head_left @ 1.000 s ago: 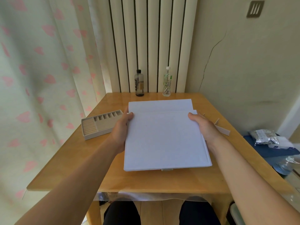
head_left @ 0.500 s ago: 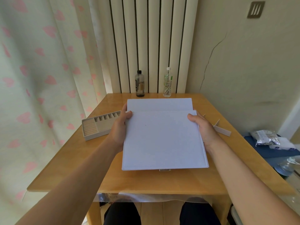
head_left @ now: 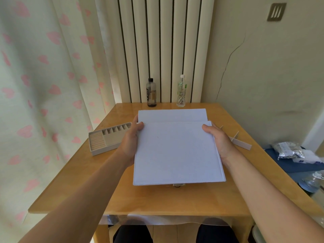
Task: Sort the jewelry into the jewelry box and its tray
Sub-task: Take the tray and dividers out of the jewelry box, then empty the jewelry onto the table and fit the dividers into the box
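A flat white jewelry box (head_left: 177, 151) lies closed in the middle of the wooden table (head_left: 175, 199), a small metal clasp (head_left: 178, 185) at its near edge. My left hand (head_left: 130, 142) grips the box's left side, thumb on the lid. My right hand (head_left: 218, 139) grips the right side the same way. The beige tray (head_left: 108, 138) with ring rolls and small compartments sits to the left, apart from the box. No jewelry is visible.
A white divider insert (head_left: 236, 140) lies on the table right of the box. A dark bottle (head_left: 151, 92) and a clear bottle (head_left: 181, 92) stand at the far edge. A curtain hangs left; a blue stool with a foil bag (head_left: 287, 150) is at the right.
The box lid has come down slightly toward the table while both hands keep their hold on its sides. The tray and divider have not moved.
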